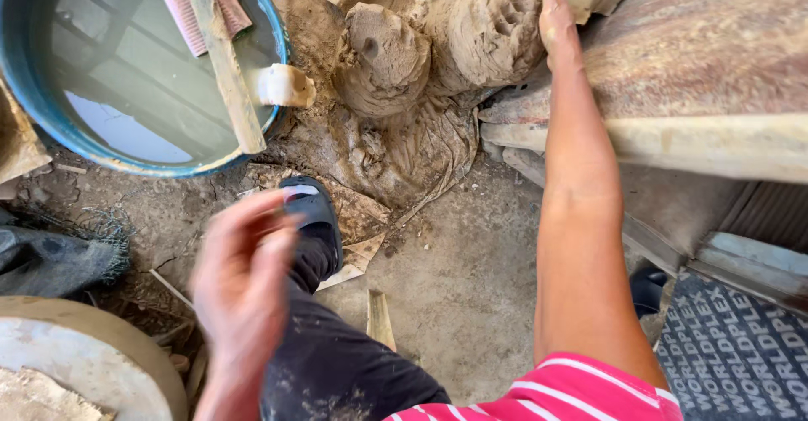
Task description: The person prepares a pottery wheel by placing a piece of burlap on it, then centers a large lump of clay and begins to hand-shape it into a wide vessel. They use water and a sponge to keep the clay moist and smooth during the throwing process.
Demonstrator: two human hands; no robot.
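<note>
My right hand (pixel 558 19) reaches far forward and lies flat against the side of a big brown clay lump (pixel 492 27) that shows finger marks. A second clay lump (pixel 383 55) with a dent in its top stands just left of it. Both lumps rest on crumpled, clay-smeared sheeting (pixel 404 156) on the ground. My left hand (pixel 244 282) is blurred in the foreground above my dark trouser leg, fingers loosely spread and holding nothing. My foot in a black sandal (pixel 313 219) stands just below the sheeting.
A blue tub of water (pixel 38 105) sits at top left, with a wooden stick (pixel 229 72), a pink ribbed cloth (pixel 198 0) and a pale sponge (pixel 284 84) on its rim. A round stone wheel (pixel 84 362) lies at bottom left, a wooden bench (pixel 707 139) at right.
</note>
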